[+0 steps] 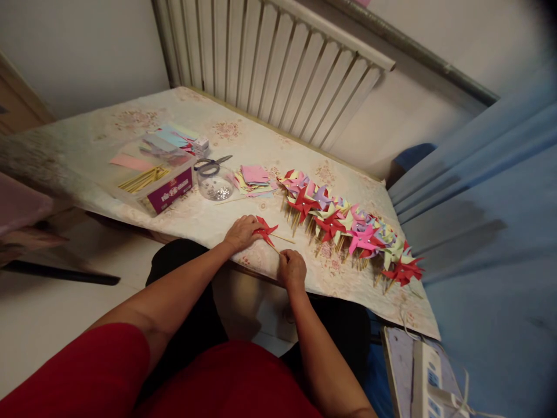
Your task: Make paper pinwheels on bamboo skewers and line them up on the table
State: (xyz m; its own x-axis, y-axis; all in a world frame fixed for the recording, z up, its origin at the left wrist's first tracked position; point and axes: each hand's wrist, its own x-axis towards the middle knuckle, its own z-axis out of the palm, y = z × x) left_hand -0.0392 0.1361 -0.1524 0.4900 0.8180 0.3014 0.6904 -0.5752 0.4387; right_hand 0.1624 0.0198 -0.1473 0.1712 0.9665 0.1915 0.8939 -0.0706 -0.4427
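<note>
Nearby, pinwheel row [348, 223], scissors [213, 164], radiator [278, 64]

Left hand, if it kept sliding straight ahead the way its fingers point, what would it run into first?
The left hand already touches the red pinwheel. Straight on, it would probably push that toward the row of finished pinwheels, though depth is hard to judge.
</note>
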